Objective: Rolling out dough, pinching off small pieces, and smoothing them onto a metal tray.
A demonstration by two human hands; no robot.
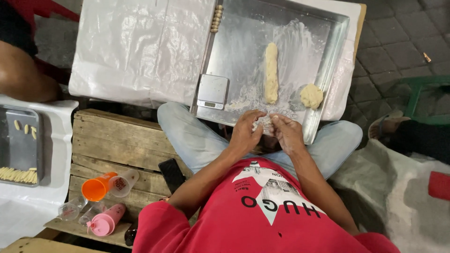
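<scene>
Both hands meet over the near edge of the metal tray (335,56). The left hand (244,133) and right hand (287,132) are pressed close, fingertips pinching a small bit of dough (263,120), mostly hidden between them. On the floured tray lie a long dough roll (271,72) and a rounded dough lump (311,96), well apart; a small digital scale (212,91) sits at the left. The dough looks soft, light and tacky, best held gently with the fingertips, since it would likely deform under pressure.
</scene>
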